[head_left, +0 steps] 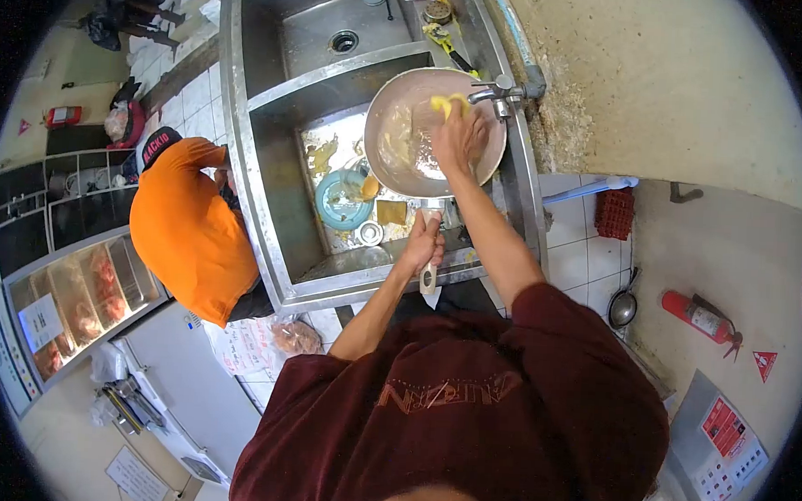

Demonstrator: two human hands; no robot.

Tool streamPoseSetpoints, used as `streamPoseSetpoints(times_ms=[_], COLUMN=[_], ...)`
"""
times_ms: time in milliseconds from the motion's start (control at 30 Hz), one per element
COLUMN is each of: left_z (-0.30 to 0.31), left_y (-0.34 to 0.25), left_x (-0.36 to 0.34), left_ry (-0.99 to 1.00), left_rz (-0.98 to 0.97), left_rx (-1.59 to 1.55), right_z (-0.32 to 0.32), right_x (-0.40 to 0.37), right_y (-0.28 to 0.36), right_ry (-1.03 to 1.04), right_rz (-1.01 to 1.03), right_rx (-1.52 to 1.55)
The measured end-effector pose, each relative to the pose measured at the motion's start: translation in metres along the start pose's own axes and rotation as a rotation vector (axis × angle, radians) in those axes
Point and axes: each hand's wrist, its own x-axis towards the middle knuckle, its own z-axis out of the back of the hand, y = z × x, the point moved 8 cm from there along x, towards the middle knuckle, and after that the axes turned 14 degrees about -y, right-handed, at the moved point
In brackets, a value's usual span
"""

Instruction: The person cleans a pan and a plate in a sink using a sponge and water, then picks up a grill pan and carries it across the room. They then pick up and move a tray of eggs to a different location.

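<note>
A wide, light-coloured frying pan (391, 116) is held over the sink basin, its inside wet and smeared. My left hand (422, 245) is wrapped round the pan's pale handle (428, 279). Inside the pan, my right hand (460, 138) presses a yellow sponge (447, 103) near the far wall, just below the faucet (497, 93). My fingers partly cover the sponge. Under the pan, the dirty basin holds a light blue bowl (329, 213), a flat brownish-yellow pad (391, 212) and a small round metal piece (369, 233).
A second sink basin (316, 41) with a drain lies beyond. Scrubbing items (441, 39) sit on the ledge by the wall. A person in an orange shirt (192, 228) bends close to the sink's left side. A fire extinguisher (698, 315) hangs at right.
</note>
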Motion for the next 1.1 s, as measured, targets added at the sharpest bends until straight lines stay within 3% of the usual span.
streamPoseSetpoints(times_ms=[67,100,133,167,200,233,300,367,400,500,533,633,667,733,800,867,933,1000,1067,1100], left_z=[0.0,-0.001,0.0,-0.002,-0.004,-0.005,-0.004,-0.002,-0.002,-0.006,-0.003,-0.002,-0.004,-0.001,-0.001,-0.002,-0.009,-0.013,-0.015,-0.017], left_y=[0.009,0.014,0.011,0.016,0.021,0.025,0.034,0.037,0.035,0.043,0.048,0.047,0.044,0.045,0.048,0.035,0.025,0.029,0.028,0.023], left_x=[0.0,0.004,0.022,0.026,0.029,0.033,0.03,0.021,0.021,0.02,0.02,0.013,0.012,0.023,0.02,0.01,0.007,0.004,-0.001,0.0], left_ry=[-0.081,-0.096,-0.068,-0.041,-0.018,0.001,0.041,0.088,0.075,0.042,0.035,0.057,0.072,0.065,0.026,-0.039,-0.021,-0.021,-0.032,-0.04], left_rz=[0.048,0.03,-0.269,-0.371,-0.475,-0.4,-0.205,0.021,-0.027,-0.123,-0.121,-0.079,-0.06,-0.052,0.01,0.1,0.061,0.052,0.073,0.072], left_rx=[0.03,0.02,0.101,0.146,0.187,0.192,0.123,-0.023,-0.015,0.009,0.023,0.069,0.086,0.063,0.007,-0.069,-0.07,-0.065,-0.069,-0.073], right_z=[-0.053,-0.061,-0.074,-0.089,-0.116,-0.146,-0.138,-0.131,-0.133,-0.107,-0.109,-0.132,-0.159,-0.13,-0.091,-0.07,-0.04,-0.067,-0.049,-0.046], right_x=[-0.005,0.0,0.008,-0.002,-0.005,-0.012,-0.042,-0.063,-0.066,-0.029,-0.02,-0.041,-0.077,-0.126,-0.161,-0.179,-0.143,-0.116,-0.048,-0.027], right_y=[-0.024,-0.026,-0.011,-0.001,0.013,0.031,0.08,0.075,0.074,0.025,0.025,0.06,0.066,0.085,0.072,0.031,-0.004,-0.056,-0.05,-0.044], right_ry=[-0.181,-0.224,-0.263,-0.286,-0.306,-0.333,0.391,0.59,0.684,-0.194,-0.245,0.028,0.235,0.684,1.202,1.466,1.2,0.885,0.34,0.284], right_rz=[-0.269,-0.547,-0.829,-1.11,-0.841,-0.573,-0.29,-0.255,-0.227,-0.664,-0.661,-0.464,-0.387,-0.06,0.112,0.218,0.441,0.48,0.571,0.537], right_rx=[-0.125,-0.017,0.108,0.214,0.192,0.165,0.454,0.447,0.443,0.542,0.514,0.55,0.476,0.413,0.328,0.12,-0.232,-0.491,-0.377,-0.325])
